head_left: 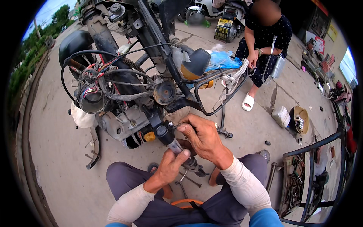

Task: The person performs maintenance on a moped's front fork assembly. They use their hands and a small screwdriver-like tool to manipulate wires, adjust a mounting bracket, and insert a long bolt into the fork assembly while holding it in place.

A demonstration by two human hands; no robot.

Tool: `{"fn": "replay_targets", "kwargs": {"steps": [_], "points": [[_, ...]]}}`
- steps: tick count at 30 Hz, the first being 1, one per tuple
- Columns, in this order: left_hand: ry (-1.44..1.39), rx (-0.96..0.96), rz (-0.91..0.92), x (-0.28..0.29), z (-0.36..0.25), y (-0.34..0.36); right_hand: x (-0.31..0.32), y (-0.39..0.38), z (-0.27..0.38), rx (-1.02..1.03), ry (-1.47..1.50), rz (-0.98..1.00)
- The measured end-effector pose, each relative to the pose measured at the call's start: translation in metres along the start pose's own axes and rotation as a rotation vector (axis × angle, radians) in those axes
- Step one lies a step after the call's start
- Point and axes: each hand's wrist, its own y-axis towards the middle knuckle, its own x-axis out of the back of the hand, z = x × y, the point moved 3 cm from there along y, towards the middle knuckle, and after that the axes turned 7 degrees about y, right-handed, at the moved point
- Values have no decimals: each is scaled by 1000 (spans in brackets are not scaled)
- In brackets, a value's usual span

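My left hand (168, 166) is closed round a grey metal fork tube (175, 146) that slants down from a black clamp (164, 131). Just above it on the right, my right hand (204, 138) has thumb and forefinger pinched at the side of that clamp. A small metal end shows at the fingertips, but I cannot make out what they grip. The clamp belongs to a partly stripped motorcycle front (151, 89), where bundles of coloured wires (98, 72) hang loose. Below my hands, the dark lower part of the fork (193, 165) points toward the ground between my knees.
Another person (264, 41) crouches at the far right, hands near a tied white cord (234, 77) on the frame. Tools lie by my feet, including a metal rod (191, 179). A tool rack (295, 181) stands right. A brown basin (300, 117) sits beyond it.
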Motion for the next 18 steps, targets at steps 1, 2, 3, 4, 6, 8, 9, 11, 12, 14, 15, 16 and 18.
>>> {"fn": "replay_targets", "kwargs": {"steps": [1, 2, 3, 4, 6, 8, 9, 11, 12, 14, 15, 16, 18], "points": [[20, 12, 3, 1, 2, 0, 0, 0, -2, 10, -20, 14], [40, 23, 6, 2, 4, -1, 0, 0, -3, 43, -15, -4], [59, 38, 7, 2, 6, -2, -1, 0, -5, 74, -8, -21], [66, 36, 6, 3, 7, -2, -2, -1, -5, 105, -1, -37], [77, 30, 2, 3, 7, -1, -3, 2, -3, 128, 9, -51], [69, 39, 8, 3, 6, -2, -3, 3, 0, 136, 1, -42], [65, 42, 13, 3, 4, -2, -1, 3, 2, 135, -12, -28], [46, 38, 11, 2, 2, -2, 1, 3, 3, 139, -23, -14], [36, 36, 12, 1, 1, -1, 2, 2, 3, 143, -23, -14], [34, 28, 9, 1, 2, -1, 3, 2, 2, 149, -17, -15], [34, 24, 6, 1, 2, -1, 2, 2, 2, 152, -11, -15], [28, 29, 12, 1, 2, -1, 2, 2, 2, 155, -4, -15], [17, 39, 22, 1, 1, -1, 1, 2, 2, 168, -15, -22]]}}
